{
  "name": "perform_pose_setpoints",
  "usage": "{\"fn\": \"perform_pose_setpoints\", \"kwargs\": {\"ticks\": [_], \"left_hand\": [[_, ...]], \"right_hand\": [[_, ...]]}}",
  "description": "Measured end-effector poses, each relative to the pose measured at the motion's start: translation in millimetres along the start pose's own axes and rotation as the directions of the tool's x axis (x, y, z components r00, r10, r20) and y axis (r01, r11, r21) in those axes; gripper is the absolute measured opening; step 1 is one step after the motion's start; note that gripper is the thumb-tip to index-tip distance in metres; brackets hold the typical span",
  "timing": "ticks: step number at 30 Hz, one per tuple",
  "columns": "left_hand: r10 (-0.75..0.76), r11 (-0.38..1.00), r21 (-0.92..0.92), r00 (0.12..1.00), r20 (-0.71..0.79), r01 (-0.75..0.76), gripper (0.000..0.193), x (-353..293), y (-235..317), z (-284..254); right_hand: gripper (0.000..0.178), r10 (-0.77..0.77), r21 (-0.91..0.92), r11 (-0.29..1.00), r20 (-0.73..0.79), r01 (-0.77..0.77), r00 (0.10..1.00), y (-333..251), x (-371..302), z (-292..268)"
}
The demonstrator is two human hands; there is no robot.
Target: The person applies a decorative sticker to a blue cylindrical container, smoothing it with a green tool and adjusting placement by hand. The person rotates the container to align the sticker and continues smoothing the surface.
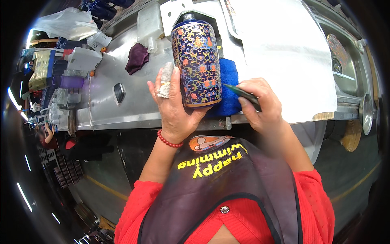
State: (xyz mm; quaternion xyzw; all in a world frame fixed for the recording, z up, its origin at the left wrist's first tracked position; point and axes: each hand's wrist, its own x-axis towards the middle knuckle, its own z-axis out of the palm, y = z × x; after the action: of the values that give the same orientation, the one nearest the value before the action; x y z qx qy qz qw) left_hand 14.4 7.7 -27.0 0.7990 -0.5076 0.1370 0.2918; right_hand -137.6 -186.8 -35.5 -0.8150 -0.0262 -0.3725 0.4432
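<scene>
A dark blue bottle (197, 61) with a colourful scroll and flower pattern is before me, its neck pointing away. My left hand (177, 106) holds it by the lower left side and base. A whitish cloth wrap (166, 79), tied with a band, covers one finger of that hand. In my right hand (263, 101) is a slim dark green pointed tool (246, 96), its tip close to the bottle's right side. Whether the tip touches is unclear. A bright blue cloth (229, 77) lies partly under the bottle.
On the metal bench (105, 95) are a dark purple cloth (137, 58), a small black and silver block (119, 93) and a clear plastic box (149, 22). A white sheet (288, 61) spreads to the right, beside a metal sink (350, 77). Clutter stands at far left.
</scene>
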Motion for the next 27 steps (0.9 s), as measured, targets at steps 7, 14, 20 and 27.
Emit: {"fn": "perform_pose_setpoints", "kwargs": {"ticks": [7,14,20,27], "left_hand": [[0.006,1.000,0.009,1.000,-0.017,-0.006,0.108,-1.5,-8.8,2.7],[0.095,0.994,0.053,0.995,-0.012,-0.094,0.102,12.1,-15.1,-8.3],[0.175,0.941,0.282,0.982,0.068,-0.187,0.093,30.2,-2.3,-38.3],[0.083,0.963,-0.261,0.993,0.079,-0.059,0.091,20.9,-10.9,-19.1]], "right_hand": [[0.037,-0.124,-0.039,0.991,0.076,0.128,0.989,0.6,-6.4,5.3],[0.031,-0.115,0.038,0.993,0.049,0.113,0.992,-3.0,5.0,-4.6],[0.036,-0.097,0.138,0.987,0.142,0.077,0.985,-11.6,15.2,-4.8],[0.024,0.092,0.221,0.971,0.005,-0.091,0.996,-9.2,8.9,8.3]]}}
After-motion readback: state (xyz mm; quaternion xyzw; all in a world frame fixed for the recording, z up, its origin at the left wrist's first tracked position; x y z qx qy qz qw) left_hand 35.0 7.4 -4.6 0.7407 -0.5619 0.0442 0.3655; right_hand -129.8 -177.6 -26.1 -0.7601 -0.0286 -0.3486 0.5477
